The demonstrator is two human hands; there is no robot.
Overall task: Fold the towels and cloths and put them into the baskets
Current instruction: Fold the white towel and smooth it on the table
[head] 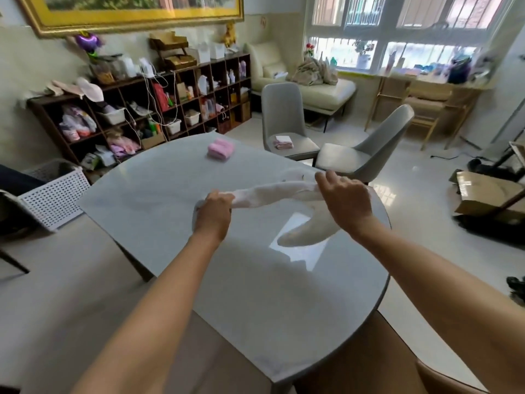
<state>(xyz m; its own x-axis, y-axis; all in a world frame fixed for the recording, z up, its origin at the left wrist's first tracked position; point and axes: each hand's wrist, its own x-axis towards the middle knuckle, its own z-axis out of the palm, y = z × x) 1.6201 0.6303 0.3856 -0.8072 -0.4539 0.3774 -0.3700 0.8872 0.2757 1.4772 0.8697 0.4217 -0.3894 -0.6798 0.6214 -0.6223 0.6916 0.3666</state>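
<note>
A white cloth [272, 194] hangs stretched and bunched between my two hands above the grey table [170, 223]. My left hand [213, 213] grips its left end with curled fingers. My right hand [345, 200] holds its right part, and a loose end [306, 231] droops below toward the tabletop. A folded pink towel [220, 148] lies at the table's far side. A white perforated basket [54, 200] stands at the left, beside the table, on a chair.
Two grey chairs [284, 118] stand beyond the table; the left one carries a small folded pink and white cloth [283, 142]. A dark shelf unit [159, 106] lines the back wall. Cardboard boxes [483, 194] lie on the floor at right.
</note>
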